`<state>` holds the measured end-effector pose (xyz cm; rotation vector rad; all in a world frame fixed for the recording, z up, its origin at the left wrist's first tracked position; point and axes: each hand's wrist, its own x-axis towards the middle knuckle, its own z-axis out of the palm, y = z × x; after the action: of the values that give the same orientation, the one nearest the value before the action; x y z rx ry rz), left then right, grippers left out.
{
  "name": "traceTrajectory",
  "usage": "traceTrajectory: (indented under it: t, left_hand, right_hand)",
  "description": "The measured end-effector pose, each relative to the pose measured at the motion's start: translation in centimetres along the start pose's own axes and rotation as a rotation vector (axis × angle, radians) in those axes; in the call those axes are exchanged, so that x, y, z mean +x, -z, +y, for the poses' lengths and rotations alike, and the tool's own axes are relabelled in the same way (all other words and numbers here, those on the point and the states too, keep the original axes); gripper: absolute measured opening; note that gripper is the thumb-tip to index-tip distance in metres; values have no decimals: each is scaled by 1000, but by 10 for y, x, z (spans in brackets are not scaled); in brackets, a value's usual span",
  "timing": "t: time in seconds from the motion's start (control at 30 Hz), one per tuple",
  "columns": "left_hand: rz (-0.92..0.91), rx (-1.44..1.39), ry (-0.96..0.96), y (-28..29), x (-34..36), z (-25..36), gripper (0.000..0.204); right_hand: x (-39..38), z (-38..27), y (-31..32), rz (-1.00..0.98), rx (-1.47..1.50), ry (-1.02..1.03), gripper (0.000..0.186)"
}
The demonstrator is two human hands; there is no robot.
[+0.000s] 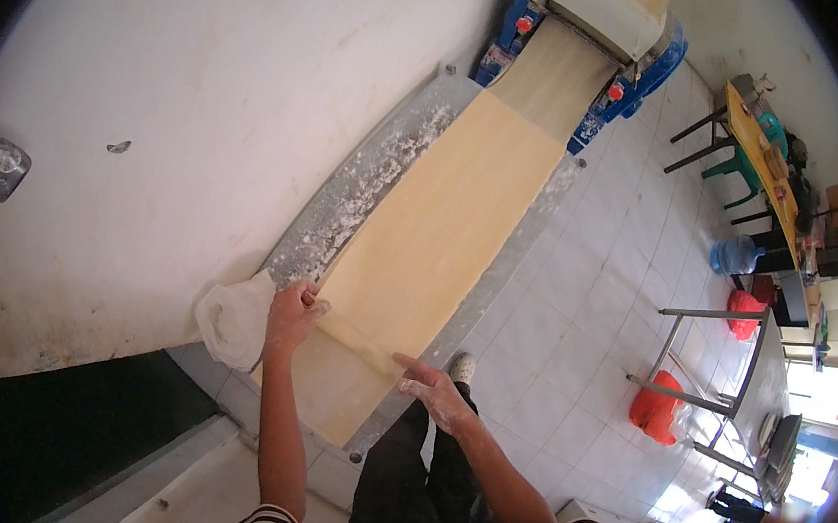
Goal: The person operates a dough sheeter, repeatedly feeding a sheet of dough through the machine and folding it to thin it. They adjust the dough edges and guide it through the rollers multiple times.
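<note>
A long sheet of pale yellow dough [448,219] lies on a floured metal table [344,210], coming out of a blue and white roller machine [599,23] at the far end. My left hand [290,315] is closed on one end of a thin rolling pin [357,341] laid across the near end of the sheet. My right hand [433,387], floury, rests at the sheet's right edge by the pin's other end, forefinger stretched out. Whether it grips the pin I cannot tell.
A white plastic bag [232,320] lies at the table's near left corner. A white wall is on the left. On the tiled floor to the right stand a metal-framed table [742,389], red bags [657,407], a blue water jug [737,254] and green chairs.
</note>
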<state>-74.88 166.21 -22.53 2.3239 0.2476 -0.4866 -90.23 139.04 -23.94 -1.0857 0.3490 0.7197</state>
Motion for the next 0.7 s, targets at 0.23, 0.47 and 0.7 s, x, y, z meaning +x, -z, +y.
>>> traceTrajectory:
  t: [0.23,0.47,0.7]
  left_hand:
    - [-45,-214,-57,-3,3,-8,23]
    - [-48,-189,54,4,-11,-28,35]
    - [-39,25,49,2,-14,-30,30]
  right_hand:
    - [0,-1,-10,16,-39,-5,63]
    - [-8,-3,-12,-32,19,-26,66]
    - [-3,3,-17,-141,-109,-63,71]
